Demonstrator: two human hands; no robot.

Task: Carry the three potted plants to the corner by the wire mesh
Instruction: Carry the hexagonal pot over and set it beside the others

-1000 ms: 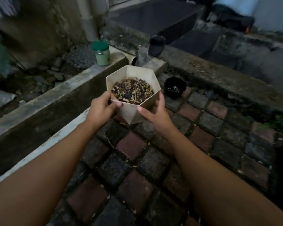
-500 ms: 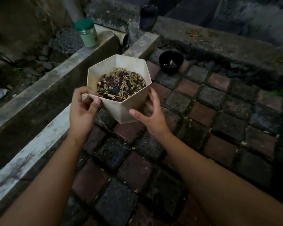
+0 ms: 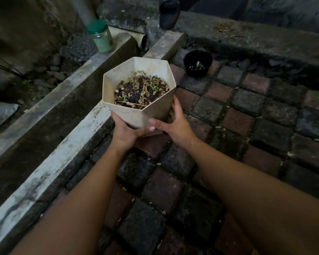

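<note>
My left hand (image 3: 124, 129) and right hand (image 3: 173, 124) grip the cream six-sided plastic pot (image 3: 139, 100) low down. It could tip and spill dirt on the brick floor (image 3: 228, 126).

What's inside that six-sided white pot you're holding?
The white pot holds dark soil topped with dry leaves and thin, straggly stems. How deep the soil goes is hidden by the walls. Left hand and right hand cup its base.

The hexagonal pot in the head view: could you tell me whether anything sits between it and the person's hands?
Nothing visible does. The left hand and right hand are already pressed against the lower walls of the hexagonal pot, holding it above the brick paving.
</note>
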